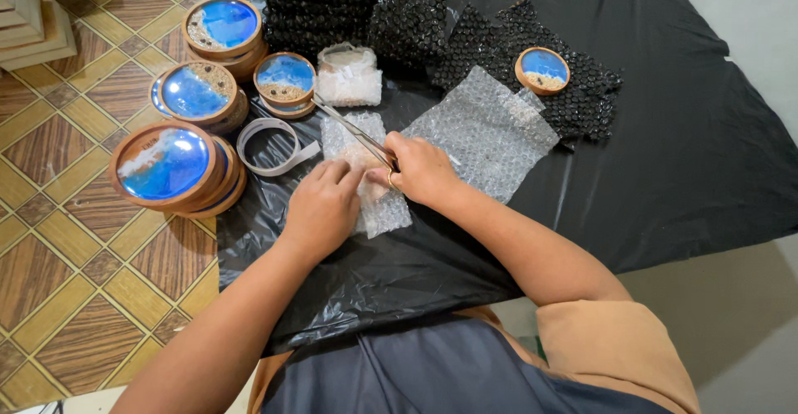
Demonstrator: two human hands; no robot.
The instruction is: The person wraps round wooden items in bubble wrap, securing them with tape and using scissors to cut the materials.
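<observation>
Centre frame: left hand (322,206) lies flat, fingers spread and released, pressing down a small bubble-wrap piece (366,173). Right hand (422,169) touches the same piece from the right, fingers clenched round the handles of one pair of scissors (353,131); blades point toward upper left, tips near the wrapped bundle.

Counts:
- Clear bubble-wrap pieces: two flat, the small one under the hands and a bigger sheet (486,131) just right of the right hand.
- One wrapped bundle (349,75), upper centre.
- Round wooden discs with blue resin, tops showing: five. Big stack (166,165) left centre, second stack (199,91) above it, third (223,25) upper left, small one (285,77) beside the bundle, one lone disc (542,69) upper right on black bubble wrap (432,23). Discs per stack: cannot tell.
- One tape roll (268,146), just left of the small piece, loose end trailing.
- Wooden boards (37,15), top left corner.

Everything sits on a black plastic sheet (682,156) over a tiled floor (75,281). The sheet's left edge runs just under the stacks; the big stack overhangs onto tile. Open room: right half of the sheet is bare, lower left tiles too.
</observation>
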